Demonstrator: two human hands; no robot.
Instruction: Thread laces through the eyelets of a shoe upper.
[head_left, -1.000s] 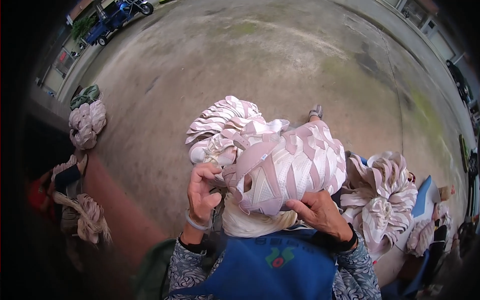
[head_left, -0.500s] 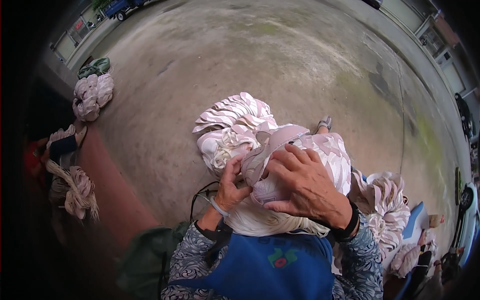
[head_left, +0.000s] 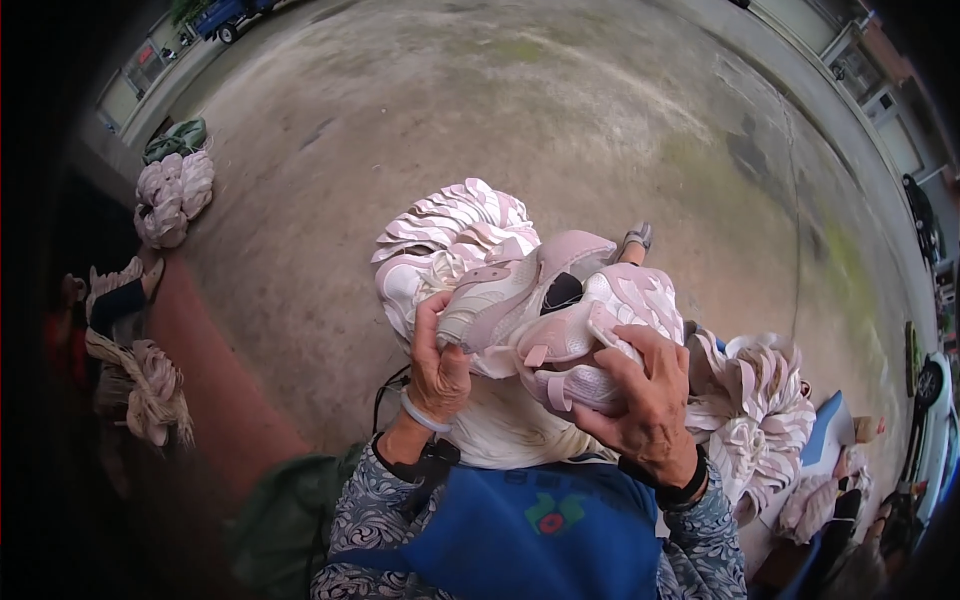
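Observation:
Across my lap lies a pink and white shoe upper (head_left: 500, 305), its toe part toward the left and its dark opening in the middle. My left hand (head_left: 438, 370) is closed on its left edge, thumb near me and fingers behind. At the heel end, with its small pink pull tabs, my right hand (head_left: 645, 405) pinches the fabric between thumb and curled fingers. More stacked uppers (head_left: 650, 300) sit just beyond my right hand. Under the held upper, a bunch of cream cords (head_left: 510, 430) spreads over my blue apron (head_left: 500, 530).
A fanned pile of uppers (head_left: 455, 220) rests beyond my lap, and another bundle (head_left: 755, 410) stands to the right. At far left are white-pink bundles (head_left: 175, 200) and a seated person's leg (head_left: 125, 305). Green cloth (head_left: 290, 500) lies at my left; a blue truck (head_left: 225, 18) stands far off.
The upper has been opened out and turned, so its dark opening and heel tabs now show. My right hand has moved off its top to the heel end; my left hand has shifted slightly left.

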